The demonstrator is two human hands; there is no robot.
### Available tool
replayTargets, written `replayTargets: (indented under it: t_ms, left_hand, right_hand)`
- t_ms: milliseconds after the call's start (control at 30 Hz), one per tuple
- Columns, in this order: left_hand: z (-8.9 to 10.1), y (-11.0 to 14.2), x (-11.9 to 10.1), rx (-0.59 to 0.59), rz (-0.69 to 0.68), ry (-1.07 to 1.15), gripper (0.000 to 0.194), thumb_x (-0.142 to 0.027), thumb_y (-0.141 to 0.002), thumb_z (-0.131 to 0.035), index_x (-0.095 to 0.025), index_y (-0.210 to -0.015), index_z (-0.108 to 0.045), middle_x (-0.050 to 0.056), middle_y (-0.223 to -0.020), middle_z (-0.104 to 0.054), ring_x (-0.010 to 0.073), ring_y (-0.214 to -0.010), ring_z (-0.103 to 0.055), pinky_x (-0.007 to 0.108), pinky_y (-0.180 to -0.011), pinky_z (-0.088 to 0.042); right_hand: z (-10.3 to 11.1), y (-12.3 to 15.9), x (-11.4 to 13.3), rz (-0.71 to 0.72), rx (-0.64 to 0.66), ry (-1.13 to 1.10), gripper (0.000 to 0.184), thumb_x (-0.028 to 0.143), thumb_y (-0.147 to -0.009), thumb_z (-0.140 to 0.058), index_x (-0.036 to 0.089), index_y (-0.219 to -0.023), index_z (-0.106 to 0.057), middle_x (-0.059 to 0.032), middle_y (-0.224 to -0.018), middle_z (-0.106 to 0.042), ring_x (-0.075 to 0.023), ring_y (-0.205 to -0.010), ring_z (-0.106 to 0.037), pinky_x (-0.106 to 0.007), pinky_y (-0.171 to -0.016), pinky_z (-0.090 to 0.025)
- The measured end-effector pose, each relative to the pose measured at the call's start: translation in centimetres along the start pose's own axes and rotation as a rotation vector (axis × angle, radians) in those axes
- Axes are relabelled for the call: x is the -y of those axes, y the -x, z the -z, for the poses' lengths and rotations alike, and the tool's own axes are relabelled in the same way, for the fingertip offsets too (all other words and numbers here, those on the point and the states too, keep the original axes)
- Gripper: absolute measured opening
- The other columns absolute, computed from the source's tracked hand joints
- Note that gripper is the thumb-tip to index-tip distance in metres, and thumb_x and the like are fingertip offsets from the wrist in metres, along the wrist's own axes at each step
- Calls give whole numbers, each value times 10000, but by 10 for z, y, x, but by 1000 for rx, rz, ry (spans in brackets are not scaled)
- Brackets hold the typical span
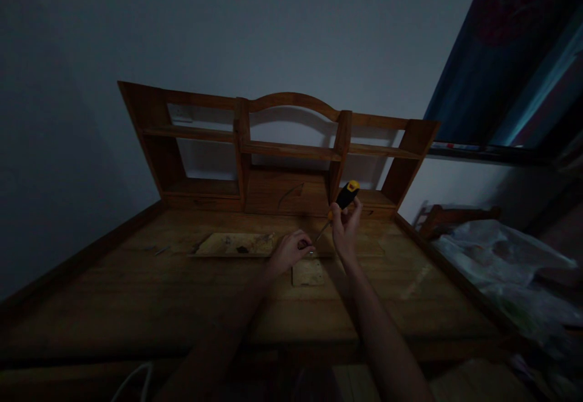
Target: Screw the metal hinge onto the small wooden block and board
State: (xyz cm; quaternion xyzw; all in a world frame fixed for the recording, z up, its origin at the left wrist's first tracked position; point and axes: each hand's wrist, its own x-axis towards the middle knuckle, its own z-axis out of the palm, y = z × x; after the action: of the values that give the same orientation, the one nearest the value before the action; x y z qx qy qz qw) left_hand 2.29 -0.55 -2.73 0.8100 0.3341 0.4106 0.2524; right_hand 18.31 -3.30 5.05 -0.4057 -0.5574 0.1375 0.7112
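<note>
My right hand (347, 226) is closed around a screwdriver (348, 195) with a black and yellow handle. Its shaft slants down to the left, with the tip close to the fingers of my left hand (291, 250). Those fingers are pinched together low over the desk; a tiny shiny bit shows beside them, too small to name. Just below lies a small square wooden block (308, 273) on the desktop. To the left, a long flat wooden board (234, 244) with dark stains lies under or beside my left hand; I cannot tell which.
The wooden desk (182, 305) carries a shelf unit (291, 149) along its back edge. Small thin metal pieces (162, 249) lie at the left. Beyond the raised right edge, clear plastic bags (492, 250) are piled. A white cable (133, 379) hangs at the front left.
</note>
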Motion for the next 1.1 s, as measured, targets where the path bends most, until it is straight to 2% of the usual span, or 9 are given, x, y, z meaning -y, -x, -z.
replayTargets:
  t_ms: [100, 500, 900, 1100]
  left_hand:
    - [2, 1, -4, 7, 26, 6, 132, -307, -828, -731, -182, -834, -689, 31, -910, -658, 159, -832, -637, 276, -774, -504]
    - [-3, 0, 5, -1, 1, 12, 140, -304, -836, -727, -178, -859, -672, 23, -920, -644, 153, -826, -635, 267, -769, -498]
    - [3, 1, -6, 18, -23, 8, 146, -319, -869, -686, -176, -841, -680, 29, -904, -651, 163, -832, -635, 277, -770, -493]
    - [3, 1, -8, 23, -5, -39, 141, -308, -874, -675, -176, -824, -675, 32, -893, -652, 171, -848, -628, 282, -781, -485]
  right_hand:
    - [-3, 3, -2, 16, 78, 55, 537, 508, -950, -480, 267, -1397, -305, -60, -938, -605, -197, -789, -615, -310, -664, -490]
    - [-3, 2, 1, -12, 60, 24, 528, 499, -939, -526, 275, -1366, -312, -39, -915, -577, -187, -782, -619, -313, -679, -510]
    - [-6, 1, -7, 35, 102, 76, 584, 511, -936, -535, 280, -1414, -292, -76, -1011, -622, -204, -854, -643, -310, -684, -512]
    - [-5, 0, -4, 43, 195, 92, 654, 516, -918, -570, 269, -1463, -306, -85, -1057, -644, -214, -890, -647, -330, -734, -526]
